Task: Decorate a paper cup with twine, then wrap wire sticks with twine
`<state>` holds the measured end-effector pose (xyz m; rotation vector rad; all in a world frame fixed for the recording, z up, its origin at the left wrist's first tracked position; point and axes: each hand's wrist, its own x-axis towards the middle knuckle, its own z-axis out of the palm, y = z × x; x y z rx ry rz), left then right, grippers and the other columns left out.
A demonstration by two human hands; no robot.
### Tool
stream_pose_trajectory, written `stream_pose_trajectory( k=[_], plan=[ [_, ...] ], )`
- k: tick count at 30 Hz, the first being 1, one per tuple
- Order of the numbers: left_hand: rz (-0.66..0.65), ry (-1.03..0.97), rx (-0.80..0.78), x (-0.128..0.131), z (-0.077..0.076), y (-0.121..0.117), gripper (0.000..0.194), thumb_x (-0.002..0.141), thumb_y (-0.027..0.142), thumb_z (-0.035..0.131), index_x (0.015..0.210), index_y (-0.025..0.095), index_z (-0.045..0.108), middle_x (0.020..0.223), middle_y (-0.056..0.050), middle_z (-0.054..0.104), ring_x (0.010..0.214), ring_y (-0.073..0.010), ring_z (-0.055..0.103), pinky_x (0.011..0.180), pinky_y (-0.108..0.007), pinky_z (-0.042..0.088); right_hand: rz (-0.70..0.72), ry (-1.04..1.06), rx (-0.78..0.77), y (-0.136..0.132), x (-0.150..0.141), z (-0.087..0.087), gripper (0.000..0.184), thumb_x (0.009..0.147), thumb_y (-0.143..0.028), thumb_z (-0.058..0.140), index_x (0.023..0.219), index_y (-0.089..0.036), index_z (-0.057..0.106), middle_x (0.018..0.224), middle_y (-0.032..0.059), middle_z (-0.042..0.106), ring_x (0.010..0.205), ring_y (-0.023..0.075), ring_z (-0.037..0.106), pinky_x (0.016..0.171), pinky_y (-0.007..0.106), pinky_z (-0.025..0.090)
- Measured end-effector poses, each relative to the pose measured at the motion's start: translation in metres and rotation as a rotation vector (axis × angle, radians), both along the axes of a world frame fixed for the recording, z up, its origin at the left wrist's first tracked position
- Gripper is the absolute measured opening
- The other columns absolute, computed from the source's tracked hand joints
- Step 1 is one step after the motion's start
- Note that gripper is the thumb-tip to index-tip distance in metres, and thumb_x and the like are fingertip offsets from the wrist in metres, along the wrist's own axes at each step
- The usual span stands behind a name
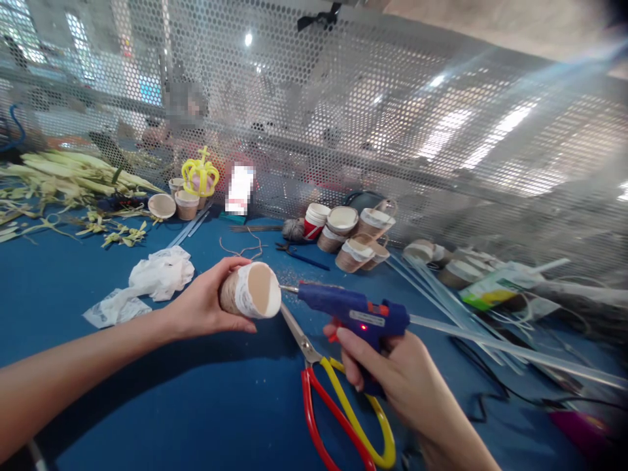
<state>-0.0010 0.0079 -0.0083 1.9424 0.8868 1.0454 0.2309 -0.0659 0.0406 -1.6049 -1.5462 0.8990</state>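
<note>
My left hand (pixel 203 304) is wrapped round a paper cup (pixel 251 290) bound with twine and a band of white lace, held on its side with its base facing me. In my right hand (pixel 392 376) is a blue hot glue gun (pixel 356 313), its red light on and a clear glue stick jutting from its back. The gun's metal tip sits right at the edge of the cup's base. Under both hands, red and yellow handled scissors (pixel 338 399) lie on the blue table (pixel 206 405).
Several more wrapped cups (pixel 350 235) stand in the middle back, with a yellow crown figure (pixel 200 176) and other cups at back left. Crumpled white lace (pixel 157 275) lies left. Clear glue sticks (pixel 441 288) and black cords (pixel 495 392) lie right. A perforated metal screen (pixel 343 118) walls the back.
</note>
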Motion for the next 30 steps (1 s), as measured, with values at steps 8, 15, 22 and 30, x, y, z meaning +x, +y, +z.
stream_pose_trajectory(
  k=[8,15,22,30],
  plan=[
    [-0.133,-0.066,-0.225,-0.002,0.0,-0.001,0.061,0.063,0.035,0.065,0.115,0.016,0.04,0.105,-0.008,0.056,0.091,-0.022,0.055,0.079,-0.035,0.045,0.011,0.193,-0.028,0.002,-0.004,-0.004,0.036,0.073,-0.046,0.052,0.072,-0.011,0.059,0.037,-0.0032,0.045,0.035,0.0077,0.038,0.039,0.021,0.03],
    [-0.043,-0.074,-0.174,-0.001,0.005,-0.003,0.061,0.056,0.034,0.07,0.108,0.016,0.044,0.1,-0.007,0.057,0.089,-0.0227,0.055,0.075,-0.035,0.046,-0.033,0.093,0.028,0.003,-0.006,-0.007,0.038,0.072,-0.048,0.053,0.065,-0.012,0.061,0.037,-0.0017,0.047,0.039,0.0101,0.043,0.044,0.022,0.037],
    [-0.012,-0.056,-0.147,0.0,0.008,-0.004,0.058,0.055,0.034,0.07,0.104,0.016,0.044,0.097,-0.006,0.057,0.087,-0.022,0.055,0.073,-0.033,0.045,-0.056,-0.099,0.108,0.001,-0.006,-0.01,0.039,0.073,-0.046,0.053,0.05,-0.015,0.061,0.039,0.0,0.05,0.04,0.0106,0.046,0.044,0.022,0.039],
    [-0.003,-0.043,-0.128,0.0,0.009,-0.004,0.057,0.054,0.034,0.071,0.101,0.016,0.043,0.096,-0.006,0.056,0.085,-0.0214,0.054,0.072,-0.032,0.045,-0.098,-0.15,0.136,0.001,-0.007,-0.012,0.035,0.072,-0.042,0.055,0.048,-0.017,0.059,0.04,-0.0006,0.051,0.04,0.0114,0.049,0.045,0.023,0.041]
  ],
)
